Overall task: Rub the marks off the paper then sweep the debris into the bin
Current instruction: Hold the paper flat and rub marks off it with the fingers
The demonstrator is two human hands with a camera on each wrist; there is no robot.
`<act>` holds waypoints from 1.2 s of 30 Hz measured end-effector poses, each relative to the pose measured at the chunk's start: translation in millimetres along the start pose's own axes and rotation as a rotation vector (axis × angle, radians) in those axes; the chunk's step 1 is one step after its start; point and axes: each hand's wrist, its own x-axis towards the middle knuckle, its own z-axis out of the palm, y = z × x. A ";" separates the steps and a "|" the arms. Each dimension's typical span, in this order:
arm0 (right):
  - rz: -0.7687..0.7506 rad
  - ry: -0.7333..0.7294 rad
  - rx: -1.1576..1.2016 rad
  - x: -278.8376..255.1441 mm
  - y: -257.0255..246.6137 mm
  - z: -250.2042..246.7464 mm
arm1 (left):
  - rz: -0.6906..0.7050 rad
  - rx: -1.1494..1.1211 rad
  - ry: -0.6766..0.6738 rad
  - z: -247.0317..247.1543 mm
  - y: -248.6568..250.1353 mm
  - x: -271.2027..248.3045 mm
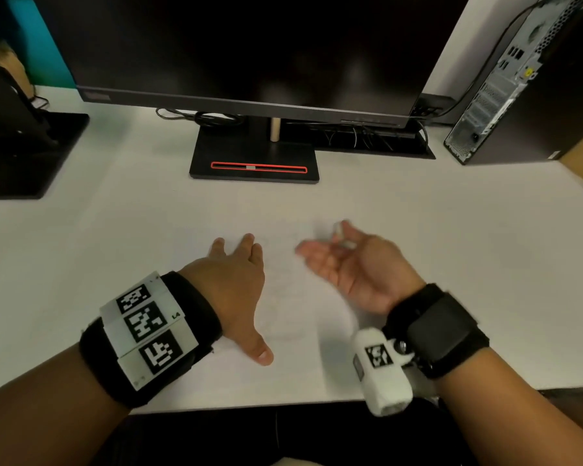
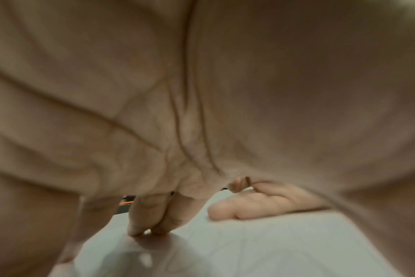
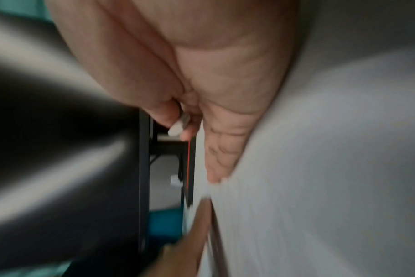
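Looking down at a white desk point(image 1: 451, 264), both hands are out over a sheet of paper point(image 1: 293, 307) that's so pale it nearly blends into the desktop; you can just make out faint pencil marks on it between the hands.

Left hand point(image 1: 239, 280) is flat, palm down, on the left part of the paper, fingers straight and mostly together, thumb stuck out toward the near edge. In the left wrist view its fingertips point(image 2: 140, 230) are touching the surface.

Right hand point(image 1: 354, 264) is just to the right of it, turned on its edge with the palm facing left. It's motion-blurred, but there's a small white eraser point(image 1: 340, 235) pinched between the thumb and the upper fingers. The right wrist view shows the same thing: eraser point(image 3: 178, 125) held at the thumb tip, while the lower fingers are stretched out straight with the little-finger side down near the paper. Whether that edge really touches the sheet, I can't tell through the blur.

Further back there's a dark monitor point(image 1: 249, 45) on a black stand with a red-outlined slot in its base point(image 1: 254, 163), a PC tower point(image 1: 505, 89) at the far right, and another black stand point(image 1: 24, 153) at the far left. Both wrists have black straps, the left one with square code tags point(image 1: 148, 327).
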 end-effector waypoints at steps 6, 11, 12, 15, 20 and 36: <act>-0.298 0.099 0.065 -11.5 -12.7 2.6 | 0.003 0.014 -0.005 -0.9 0.3 -2.0; 0.159 -0.164 -0.282 -24.7 31.7 25.6 | 0.005 0.019 0.005 0.5 0.6 -1.5; 0.203 -0.173 -0.280 -19.1 27.9 24.7 | 0.005 0.014 0.009 1.3 0.0 -1.3; 0.072 -0.049 -0.105 13.8 -1.7 15.6 | 0.005 0.004 0.015 1.9 -0.7 -2.3; -0.413 0.279 0.153 25.0 -44.7 -1.1 | 0.007 0.002 0.006 1.7 0.7 -3.0; -0.361 0.328 0.040 31.4 -66.0 -0.2 | 0.019 0.013 0.014 1.5 -1.0 -0.7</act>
